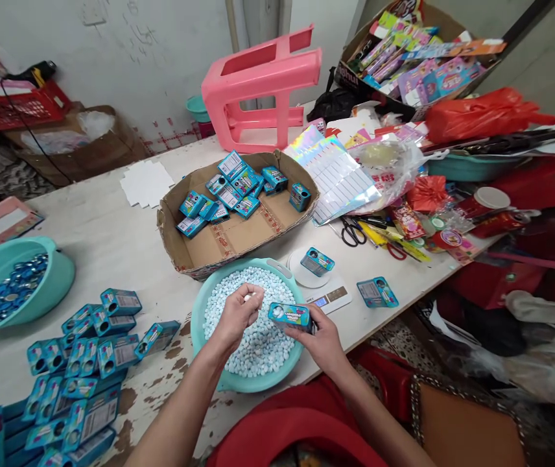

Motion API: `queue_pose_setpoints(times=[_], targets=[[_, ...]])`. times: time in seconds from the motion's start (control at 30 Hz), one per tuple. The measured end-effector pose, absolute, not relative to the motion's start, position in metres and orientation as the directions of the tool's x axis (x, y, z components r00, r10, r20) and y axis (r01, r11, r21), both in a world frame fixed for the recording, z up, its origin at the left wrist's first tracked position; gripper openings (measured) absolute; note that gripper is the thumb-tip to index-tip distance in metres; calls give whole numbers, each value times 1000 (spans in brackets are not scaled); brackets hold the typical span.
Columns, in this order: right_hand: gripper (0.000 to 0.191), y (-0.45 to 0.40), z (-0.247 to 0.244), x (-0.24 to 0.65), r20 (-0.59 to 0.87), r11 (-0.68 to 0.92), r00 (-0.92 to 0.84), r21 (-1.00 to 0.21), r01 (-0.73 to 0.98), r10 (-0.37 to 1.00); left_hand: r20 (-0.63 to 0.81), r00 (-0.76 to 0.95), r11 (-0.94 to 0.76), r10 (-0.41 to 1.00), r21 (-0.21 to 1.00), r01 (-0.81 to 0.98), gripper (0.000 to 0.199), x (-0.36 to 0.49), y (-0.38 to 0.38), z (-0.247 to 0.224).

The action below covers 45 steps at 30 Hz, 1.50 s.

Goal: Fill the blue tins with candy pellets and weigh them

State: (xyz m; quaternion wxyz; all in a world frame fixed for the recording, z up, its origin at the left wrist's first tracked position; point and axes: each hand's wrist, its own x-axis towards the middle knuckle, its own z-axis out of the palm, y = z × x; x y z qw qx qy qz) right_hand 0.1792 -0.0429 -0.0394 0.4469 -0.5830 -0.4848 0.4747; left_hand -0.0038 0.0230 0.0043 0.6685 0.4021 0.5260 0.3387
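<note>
My right hand (pixel 323 337) is wrapped round a small blue printed box (pixel 291 314), held over the right rim of a teal basin (pixel 200 324). White pieces show in the box's round opening. Above the many small pale candies (pixel 262 350) in the basin, my left hand (pixel 242 311) has its fingers pinched, and what they hold is too small to name. A digital scale (pixel 338 295) stands right of the basin, with another blue box (pixel 317 261) on its round plate. One more blue box (pixel 377 292) lies right of the scale.
Behind the basin is a cardboard tray (pixel 253 237) of blue boxes. More blue boxes (pixel 112 353) fill the left side, near a teal tub (pixel 63 275) of shiny blue items. A pink stool (pixel 262 71), scissors (pixel 353 232) and packaging lie farther back.
</note>
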Motion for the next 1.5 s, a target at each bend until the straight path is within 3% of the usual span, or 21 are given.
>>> queue_pose_setpoints(times=[0.07,0.13,0.23,0.4,0.5,0.7,0.87,1.03,1.1,1.2,1.27,1.37,1.5], targets=[[36,-42,-44,175,-85,-94,71,-985,145,994,-271,301,191,914,944,269,16,-3,23,18],[35,-42,-48,172,-55,-64,65,-988,140,996,-166,453,-90,876,866,491,8,-3,25,27],[34,-41,-52,170,-14,-22,61,-992,128,998,-169,585,-290,794,740,607,14,-2,27,34],[38,-44,-51,176,-16,-22,70,-996,83,997,-203,589,-246,782,768,591,12,-6,31,38],[41,-48,-47,180,-60,-61,79,-998,15,995,-202,478,-136,855,802,582,18,-16,32,27],[42,-46,-49,180,-99,-101,115,-995,8,988,-120,288,-134,950,678,723,29,-34,23,-17],[40,-44,-52,174,-44,-51,96,-996,70,994,-175,269,10,947,854,521,32,-25,7,-4],[33,-45,-45,160,66,61,34,-988,141,997,10,331,-177,944,861,476,32,-5,-7,14],[32,-45,-42,152,93,89,17,-985,148,996,7,299,-146,954,884,445,25,0,-11,12],[35,-46,-37,141,76,70,44,-991,117,996,-74,234,-27,969,916,400,30,-3,-18,5],[34,-48,-34,134,39,34,67,-997,70,997,-68,264,-58,962,896,441,36,-10,-24,4],[29,-52,-33,127,2,3,78,-1000,-15,997,-10,418,-233,909,817,527,52,-29,-33,7],[31,-57,-34,116,44,42,-80,-999,-25,996,-68,556,-343,828,724,599,53,-53,-39,16]])
